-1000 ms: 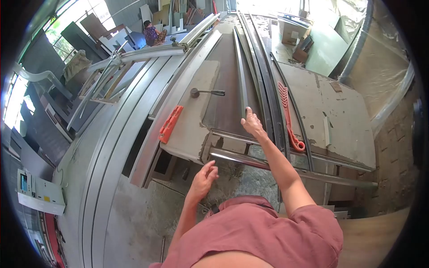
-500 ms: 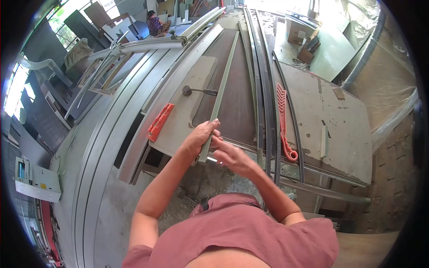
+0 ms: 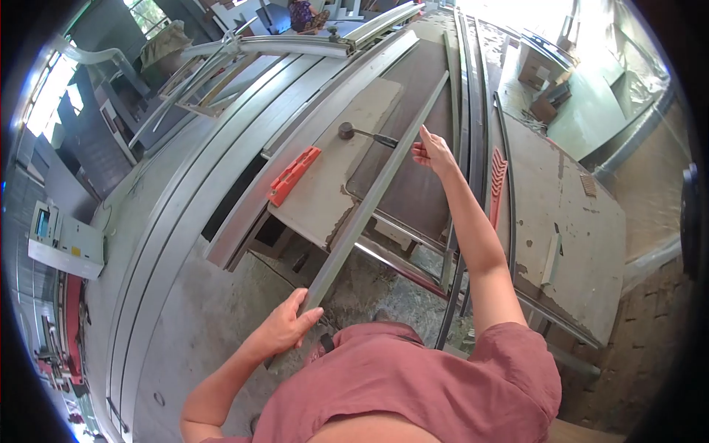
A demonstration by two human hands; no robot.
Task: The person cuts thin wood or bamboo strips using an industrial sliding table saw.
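Observation:
A long, narrow grey-green strip [image 3: 373, 196] runs slantwise from near my body toward the far part of the table. My left hand [image 3: 284, 325] is closed around its near end, beside my shirt. Farther along, my right hand [image 3: 434, 153] is at the strip's right edge with fingers curled and thumb pointing away; whether it holds anything is hidden. A dark-headed mallet [image 3: 347, 131] lies on the table, its handle reaching the strip. Left of it sits an orange-red tool [image 3: 294, 176] with cut-outs.
Several long dark strips [image 3: 480, 111] lie lengthwise on the table right of my hand, beside a red-orange notched push stick [image 3: 497, 188]. Silver rails [image 3: 244, 122] run along the left. A white control box [image 3: 66, 240] stands far left. Another person [image 3: 303, 16] sits at the back.
My hands have moved apart: the left drew back toward my body on the strip, while the right reached forward along it. The strip's near end has come closer, and the view has shifted.

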